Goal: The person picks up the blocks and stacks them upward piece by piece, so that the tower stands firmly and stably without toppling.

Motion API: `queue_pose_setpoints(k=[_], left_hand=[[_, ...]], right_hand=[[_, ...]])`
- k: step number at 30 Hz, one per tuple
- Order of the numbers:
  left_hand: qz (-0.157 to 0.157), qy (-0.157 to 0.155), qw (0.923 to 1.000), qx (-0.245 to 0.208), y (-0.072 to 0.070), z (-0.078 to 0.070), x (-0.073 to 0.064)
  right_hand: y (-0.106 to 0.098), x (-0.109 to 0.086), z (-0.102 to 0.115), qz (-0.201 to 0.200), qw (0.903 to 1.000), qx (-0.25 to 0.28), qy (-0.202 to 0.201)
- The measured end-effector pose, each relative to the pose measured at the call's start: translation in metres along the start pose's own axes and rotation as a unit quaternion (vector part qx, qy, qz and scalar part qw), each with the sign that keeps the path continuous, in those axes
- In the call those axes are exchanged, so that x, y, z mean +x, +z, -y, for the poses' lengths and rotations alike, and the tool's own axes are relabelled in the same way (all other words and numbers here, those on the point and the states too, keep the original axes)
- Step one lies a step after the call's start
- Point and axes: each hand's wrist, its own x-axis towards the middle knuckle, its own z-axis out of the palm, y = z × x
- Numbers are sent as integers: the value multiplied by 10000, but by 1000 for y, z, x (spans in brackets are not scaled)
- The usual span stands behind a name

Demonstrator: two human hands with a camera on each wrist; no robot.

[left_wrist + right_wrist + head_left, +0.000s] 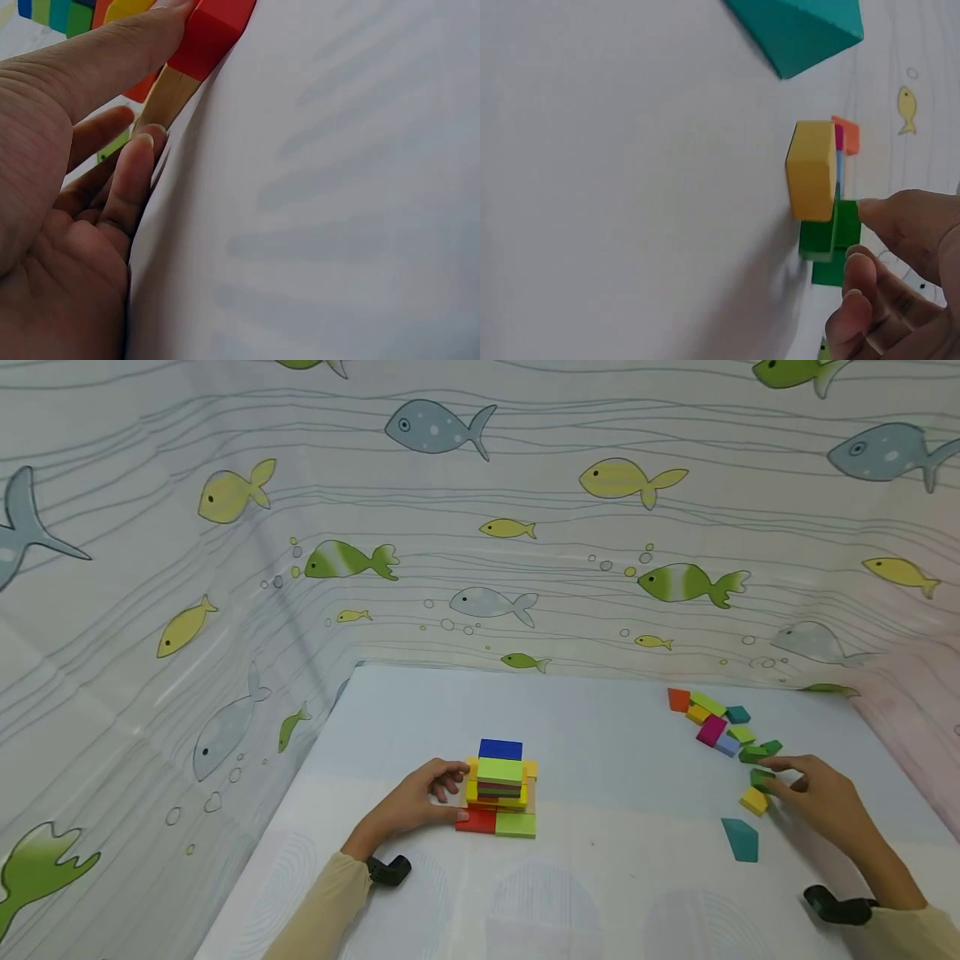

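Note:
My left hand is at the left side of a block stack. Its thumb touches a red block at the front left, and the other fingertips are beside a wooden piece under it. Blue, light green and yellow blocks show in the stack. On the right, my right hand pinches a green block between thumb and forefinger, low over the table. Close to it is a yellow block. A teal block lies nearer me.
Several loose blocks, among them an orange-red block, a magenta block and a light blue block, trail along the right of the white table. A fish-patterned sheet hangs behind and at both sides.

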Motion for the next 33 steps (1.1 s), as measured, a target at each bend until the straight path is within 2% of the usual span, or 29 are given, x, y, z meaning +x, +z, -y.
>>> queue_pose_setpoints(k=[6,11,16,21,26,33], left_hand=[[-30,20,10000,6,0,3,0],[-20,22,10000,-47,1,3,-1],[-21,13,9999,-157,1,2,-1],[-19,15,9997,-228,0,1,-1],[-7,-23,9998,-209,0,-1,-2],[-13,13,9996,-269,1,1,-1]], right_hand=[[-4,-3,-12,467,9983,53,345],[-3,2,-16,627,9964,101,557],[-3,4,-18,597,9963,65,607],[0,4,-15,239,9978,-39,617],[0,5,2,-121,9993,-60,344],[-1,11,48,-397,9989,109,-245]])
